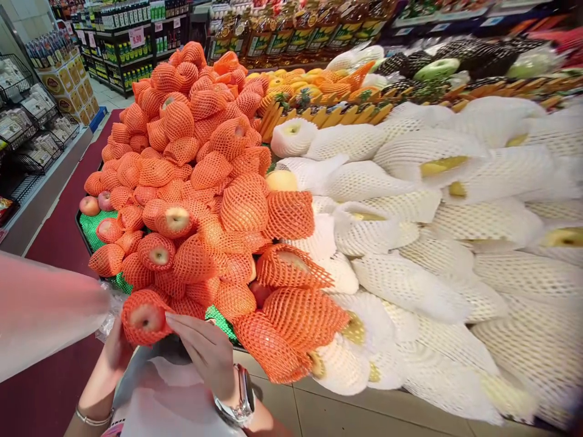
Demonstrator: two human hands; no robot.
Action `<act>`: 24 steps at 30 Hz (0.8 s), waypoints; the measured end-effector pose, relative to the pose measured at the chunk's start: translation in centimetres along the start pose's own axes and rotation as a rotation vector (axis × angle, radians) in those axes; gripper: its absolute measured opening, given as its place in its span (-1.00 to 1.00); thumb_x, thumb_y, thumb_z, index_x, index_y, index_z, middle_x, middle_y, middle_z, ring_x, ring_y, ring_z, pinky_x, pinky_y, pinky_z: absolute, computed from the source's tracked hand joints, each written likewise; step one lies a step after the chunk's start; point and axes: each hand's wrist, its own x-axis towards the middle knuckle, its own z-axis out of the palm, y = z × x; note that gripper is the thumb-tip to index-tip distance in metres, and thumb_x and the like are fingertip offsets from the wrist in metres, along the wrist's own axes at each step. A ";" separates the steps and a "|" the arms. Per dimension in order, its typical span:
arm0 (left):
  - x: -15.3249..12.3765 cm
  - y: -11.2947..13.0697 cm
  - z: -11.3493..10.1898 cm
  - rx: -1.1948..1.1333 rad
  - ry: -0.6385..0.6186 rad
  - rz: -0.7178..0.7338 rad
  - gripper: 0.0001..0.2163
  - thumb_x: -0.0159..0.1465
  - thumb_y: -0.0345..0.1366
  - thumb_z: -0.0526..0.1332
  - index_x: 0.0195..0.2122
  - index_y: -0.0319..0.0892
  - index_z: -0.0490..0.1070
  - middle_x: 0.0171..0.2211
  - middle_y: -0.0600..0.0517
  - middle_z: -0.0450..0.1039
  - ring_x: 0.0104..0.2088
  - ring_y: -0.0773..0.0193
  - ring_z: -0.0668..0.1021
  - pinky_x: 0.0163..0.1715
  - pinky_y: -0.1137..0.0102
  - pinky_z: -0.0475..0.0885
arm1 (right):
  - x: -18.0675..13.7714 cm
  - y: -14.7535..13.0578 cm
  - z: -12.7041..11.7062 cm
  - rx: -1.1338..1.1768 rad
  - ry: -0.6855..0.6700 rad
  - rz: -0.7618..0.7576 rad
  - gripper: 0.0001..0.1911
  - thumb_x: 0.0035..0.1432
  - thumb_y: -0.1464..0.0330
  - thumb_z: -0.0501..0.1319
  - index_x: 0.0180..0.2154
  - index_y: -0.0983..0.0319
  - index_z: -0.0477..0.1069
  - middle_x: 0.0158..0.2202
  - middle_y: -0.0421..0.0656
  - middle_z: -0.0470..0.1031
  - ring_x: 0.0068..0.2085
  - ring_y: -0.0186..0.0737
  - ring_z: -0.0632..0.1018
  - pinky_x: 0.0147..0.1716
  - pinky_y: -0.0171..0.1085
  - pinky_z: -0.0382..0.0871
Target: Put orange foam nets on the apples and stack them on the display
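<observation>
An apple (144, 318) in an orange foam net is held up at the front left edge of the apple pile, its stem end bare and turned towards me. My left hand (117, 347) grips it from the left and below, with most of the fingers hidden behind it. From the other side my right hand (207, 347) presses its fingertips on the net, fingers close together. Crumpled clear plastic (110, 309) shows beside my left hand. Many more netted apples (195, 261) are heaped just beyond both hands.
Large fruits in white foam nets (410, 285) cover the display to the right. A low wooden slat fence (328, 115) separates yellow fruit behind. A blurred whitish sheet (45, 309) juts in from the left. Bottles (300, 33) and shelves stand at the back.
</observation>
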 end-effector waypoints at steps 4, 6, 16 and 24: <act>0.0 0.2 -0.2 -0.033 0.072 0.090 -0.61 0.18 0.05 0.37 -0.13 -0.15 0.62 -0.21 -0.02 0.68 -0.22 0.06 0.67 -0.10 0.23 0.57 | 0.3 0.1 0.2 -0.009 0.035 0.072 -0.51 0.28 0.43 0.27 0.22 0.06 0.34 -0.02 -0.13 0.61 0.04 -0.16 0.57 0.06 -0.16 0.53; -0.5 0.3 0.0 -0.043 0.082 0.112 -0.48 0.17 0.12 0.35 -0.01 -0.18 0.58 -0.02 -0.08 0.63 0.01 -0.01 0.61 0.05 0.21 0.52 | 0.1 0.3 1.5 0.089 -0.024 0.216 -0.22 0.18 0.25 0.37 0.35 0.07 0.12 0.21 0.01 0.43 0.20 -0.05 0.47 0.19 -0.02 0.42; -2.9 0.2 2.3 -0.088 0.199 0.147 -0.61 0.18 0.00 0.39 -0.09 -0.17 0.61 -0.04 -0.08 0.64 0.04 0.00 0.61 0.10 0.23 0.49 | -1.7 1.8 9.0 0.379 -0.093 0.448 0.33 -0.10 0.24 0.55 0.42 0.06 -0.33 0.38 0.15 0.10 0.38 0.10 0.22 0.35 0.14 0.14; -2.8 0.3 -0.3 -0.215 0.164 0.078 -0.65 0.30 -0.03 0.26 -0.01 -0.12 0.58 -0.02 -0.07 0.64 0.09 0.00 0.59 0.05 0.24 0.50 | -1.5 2.5 8.6 0.335 -0.205 0.233 -0.09 0.25 0.23 0.30 0.40 0.08 -0.24 0.37 0.09 0.13 0.38 0.03 0.23 0.34 0.07 0.20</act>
